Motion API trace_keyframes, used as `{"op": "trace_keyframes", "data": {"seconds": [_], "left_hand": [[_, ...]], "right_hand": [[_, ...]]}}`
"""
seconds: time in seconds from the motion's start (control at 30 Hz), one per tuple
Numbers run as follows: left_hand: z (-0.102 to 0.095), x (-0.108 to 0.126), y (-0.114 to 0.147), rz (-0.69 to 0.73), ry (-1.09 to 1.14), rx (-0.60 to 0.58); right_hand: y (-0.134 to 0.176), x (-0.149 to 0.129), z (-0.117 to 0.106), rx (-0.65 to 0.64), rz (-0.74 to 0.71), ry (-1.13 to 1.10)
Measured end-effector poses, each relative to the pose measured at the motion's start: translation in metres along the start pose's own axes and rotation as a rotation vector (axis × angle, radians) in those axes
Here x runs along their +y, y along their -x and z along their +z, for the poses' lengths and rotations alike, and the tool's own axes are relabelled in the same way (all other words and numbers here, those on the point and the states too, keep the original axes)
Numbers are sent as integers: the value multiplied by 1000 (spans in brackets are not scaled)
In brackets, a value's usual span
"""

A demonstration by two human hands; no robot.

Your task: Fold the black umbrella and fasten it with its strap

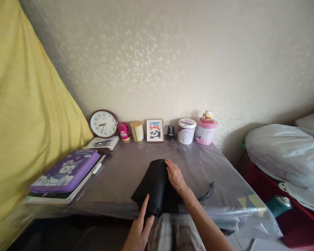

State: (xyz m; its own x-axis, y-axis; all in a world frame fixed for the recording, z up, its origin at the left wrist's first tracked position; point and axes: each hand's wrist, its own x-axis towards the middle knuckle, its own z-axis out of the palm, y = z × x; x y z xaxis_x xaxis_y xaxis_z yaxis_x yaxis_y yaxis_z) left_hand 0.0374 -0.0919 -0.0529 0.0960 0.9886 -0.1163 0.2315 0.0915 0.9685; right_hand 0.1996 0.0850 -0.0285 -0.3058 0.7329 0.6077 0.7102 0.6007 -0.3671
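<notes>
A black folding umbrella (157, 181), collapsed with its canopy loosely gathered, lies at the front edge of the covered table. My left hand (140, 230) is closed around its handle end, index finger and thumb stretched along the near end of the folds. Flat against the far right side of the canopy rests my right hand (176, 174), its fingers extended on the fabric. Part of the canopy spreads beneath my right wrist. A dark strap (208, 192) sticks out on the table to the right of my right forearm.
Along the wall stand a round clock (104, 124), a pink can (124, 131), a yellow-lidded can (136, 131), a framed panda picture (155, 130) and two tubs (187, 131). A purple case (65, 170) lies on books at left. White bags (279, 150) are at right.
</notes>
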Motion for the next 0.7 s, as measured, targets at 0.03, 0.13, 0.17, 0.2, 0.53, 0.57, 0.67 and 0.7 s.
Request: {"op": "trace_keyframes", "data": {"seconds": [0.03,0.13,0.17,0.2,0.53,0.57,0.67,0.7], "left_hand": [[-1,-3,-1,36,-21,21],[0,-12,-5,129,-49,63],[0,-15,-6,150,-53,62],[1,-17,-7,165,-56,57],[4,-23,-14,146,-143,79],[4,-23,-14,139,-150,80],[6,-26,-16,125,-168,91],[7,-26,-17,117,-178,96]], "right_hand": [[2,-4,-3,43,-6,-5],[13,-24,-12,71,-148,-73],[16,-30,-12,31,-214,-95],[18,-35,-11,-8,-262,-102],[-6,9,16,190,148,-98],[0,10,16,170,215,-140],[20,5,18,56,402,-268],[26,2,20,28,457,-302]]}}
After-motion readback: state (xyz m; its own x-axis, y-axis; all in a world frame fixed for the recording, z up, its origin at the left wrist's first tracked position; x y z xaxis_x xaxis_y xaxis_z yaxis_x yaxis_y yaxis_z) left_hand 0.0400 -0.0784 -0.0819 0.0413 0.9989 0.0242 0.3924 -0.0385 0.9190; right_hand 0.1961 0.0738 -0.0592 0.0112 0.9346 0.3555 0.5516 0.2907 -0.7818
